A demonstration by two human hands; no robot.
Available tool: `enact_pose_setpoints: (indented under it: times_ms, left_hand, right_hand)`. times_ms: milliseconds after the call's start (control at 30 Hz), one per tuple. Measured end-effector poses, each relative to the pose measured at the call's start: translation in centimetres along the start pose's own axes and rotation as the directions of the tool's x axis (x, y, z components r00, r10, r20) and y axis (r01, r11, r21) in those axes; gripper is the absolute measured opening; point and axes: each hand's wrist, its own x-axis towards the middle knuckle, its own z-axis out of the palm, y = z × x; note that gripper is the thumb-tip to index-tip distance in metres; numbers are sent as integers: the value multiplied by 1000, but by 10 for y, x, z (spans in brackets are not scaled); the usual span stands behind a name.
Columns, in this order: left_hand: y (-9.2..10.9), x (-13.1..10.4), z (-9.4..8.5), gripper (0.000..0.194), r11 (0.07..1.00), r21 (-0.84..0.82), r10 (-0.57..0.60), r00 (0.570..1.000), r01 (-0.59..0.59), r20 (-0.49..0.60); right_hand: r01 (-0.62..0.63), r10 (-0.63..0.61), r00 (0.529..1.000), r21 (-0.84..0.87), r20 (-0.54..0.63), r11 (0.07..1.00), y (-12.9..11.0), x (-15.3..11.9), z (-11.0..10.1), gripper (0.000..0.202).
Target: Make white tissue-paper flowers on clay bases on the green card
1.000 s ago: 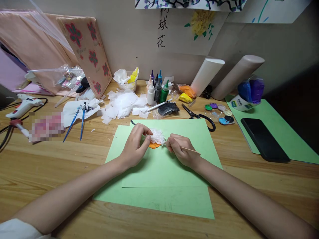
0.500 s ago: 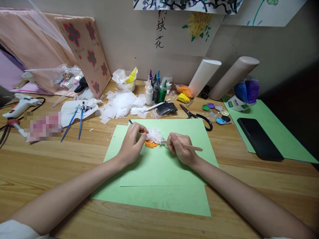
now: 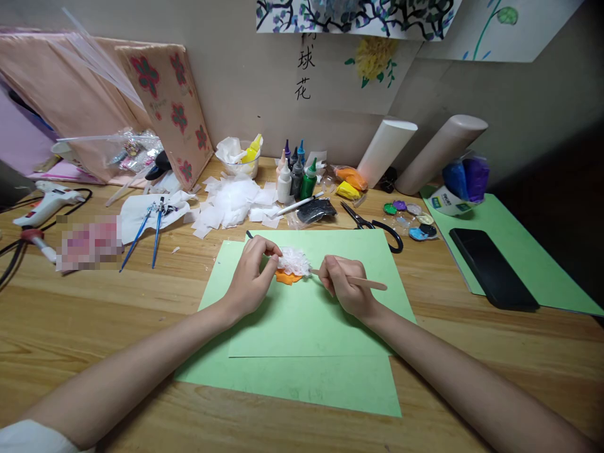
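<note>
A fluffy white paper piece point(image 3: 294, 260) lies on the green sheets point(image 3: 311, 327), with a flat orange piece point(image 3: 287, 277) showing at its lower edge. At its left side, my left hand point(image 3: 253, 274) has thumb and index finger pinched against the white edge. My right hand point(image 3: 346, 283), closed round a thin wooden stick point(image 3: 370, 283), is just right of the white piece. The stick's left tip touches or nearly touches the right edge of the white piece; its rounded other end points right.
White paper squares point(image 3: 231, 201), small paint bottles point(image 3: 296, 179), scissors point(image 3: 361, 220) and a black packet point(image 3: 316, 211) lie behind the sheets. Two blue brushes point(image 3: 136, 242) and a glue gun point(image 3: 50, 204) are left. A black phone point(image 3: 493, 267) lies right.
The whole view has shifted slightly, so things appear a little lower. Both hands keep nearly the same place and hold.
</note>
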Motion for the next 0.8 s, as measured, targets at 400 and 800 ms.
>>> enact_pose_setpoints:
  times_ms: [400, 800]
  left_hand:
    - [-27, 31, -27, 29, 862, 486, 101, 989, -143, 112]
    - [-42, 31, -27, 40, 734, 641, 115, 972, -222, 205]
  right_hand:
    - [240, -242, 970, -73, -21, 968, 3, -4, 0, 43]
    - [188, -183, 979, 51, -94, 981, 7, -11, 0, 47]
